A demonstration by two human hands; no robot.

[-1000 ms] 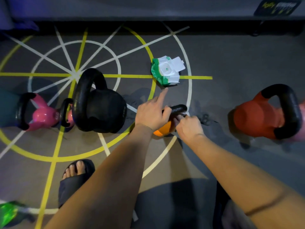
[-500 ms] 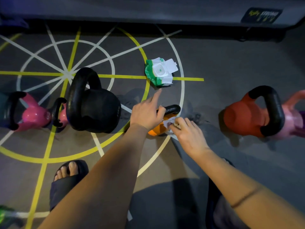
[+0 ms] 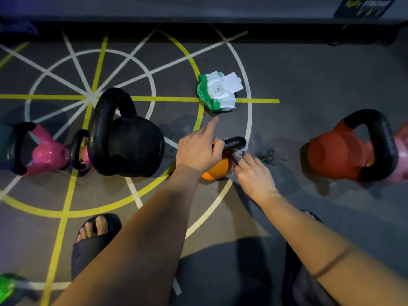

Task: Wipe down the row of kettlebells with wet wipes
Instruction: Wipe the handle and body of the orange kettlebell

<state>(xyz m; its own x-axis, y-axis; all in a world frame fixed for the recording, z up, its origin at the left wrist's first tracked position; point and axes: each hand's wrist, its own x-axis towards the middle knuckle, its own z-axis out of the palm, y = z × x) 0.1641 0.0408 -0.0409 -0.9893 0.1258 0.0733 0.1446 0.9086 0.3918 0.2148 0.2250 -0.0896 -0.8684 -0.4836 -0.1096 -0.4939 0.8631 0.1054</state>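
Note:
A small orange kettlebell (image 3: 217,170) with a black handle stands on the floor at the centre. My left hand (image 3: 197,147) grips that handle, index finger pointing out. My right hand (image 3: 251,171) presses a white wet wipe (image 3: 239,152) against the bell just under the handle, its fingers curled on the wipe. A large black kettlebell (image 3: 130,140) stands to the left, pink kettlebells (image 3: 47,154) beyond it. A red kettlebell (image 3: 344,155) with a black handle stands at the right. The green and white wipe pack (image 3: 217,92) lies open behind the orange bell.
The grey floor (image 3: 309,80) carries yellow and white painted lines. My left foot in a dark sandal (image 3: 95,237) stands near the bottom left. A dark raised ledge (image 3: 198,9) runs along the far side. A green object (image 3: 7,288) shows at the bottom left corner.
My right hand with the wipe has shifted slightly along the orange kettlebell under its handle. My left hand keeps its grip on the handle.

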